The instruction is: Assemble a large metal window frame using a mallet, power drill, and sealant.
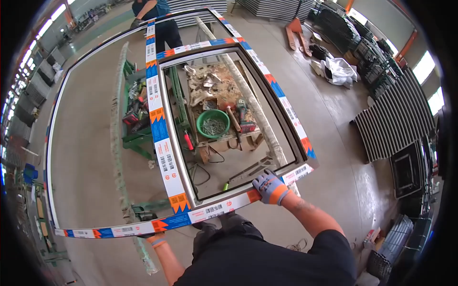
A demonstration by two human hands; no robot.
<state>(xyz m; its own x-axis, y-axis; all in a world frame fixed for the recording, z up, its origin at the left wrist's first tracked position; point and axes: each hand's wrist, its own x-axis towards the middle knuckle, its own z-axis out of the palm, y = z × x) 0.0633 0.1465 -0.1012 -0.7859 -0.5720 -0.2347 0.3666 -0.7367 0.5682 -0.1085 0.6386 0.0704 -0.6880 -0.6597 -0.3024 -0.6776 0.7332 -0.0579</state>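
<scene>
A large window frame [164,152], covered in white, blue and orange protective film, spans the space before me. It has a wide opening on the left and a smaller dark-edged sash [267,83] on the right. My right hand [270,187], in a grey and orange glove, is closed over the near rail below the sash, fingers on top. Farther left, my left hand [156,238] grips the near rail from beneath; its fingers are mostly hidden by the rail. At the far end, a co-worker's gloved hand [136,22] is at the frame.
Padded support bars [248,93] run under the frame. Beneath it, a worktable holds a green bowl [213,117] of screws, a hammer [233,119] and a cordless drill [244,117]. A green stand [136,138] carries more tools. Stacked profiles [396,119] and a pallet jack [296,35] stand right.
</scene>
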